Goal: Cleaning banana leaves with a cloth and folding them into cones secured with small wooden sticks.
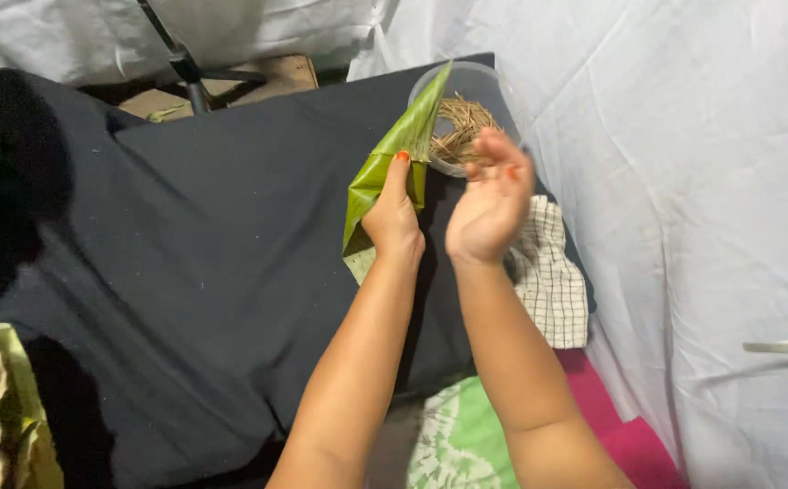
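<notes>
Your left hand (394, 215) grips the folded green leaf (392, 154) while your right hand (491, 201) hovers open-fingered beside the clear bowl (466, 83) of sticks.

Even, soft light with faint shadows; the right hand (491, 204) shows motion blur.

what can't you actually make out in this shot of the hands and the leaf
- Head view: what is inside the folded green leaf is hidden by its own fold and the left hand.
- Right hand: the fingers are motion-blurred, so any grip is unclear.
- Clear round container of thin brown sticks: partly covered by leaf and right hand.
- Stack of green leaf pieces: cut off by the left and bottom edges.
</notes>
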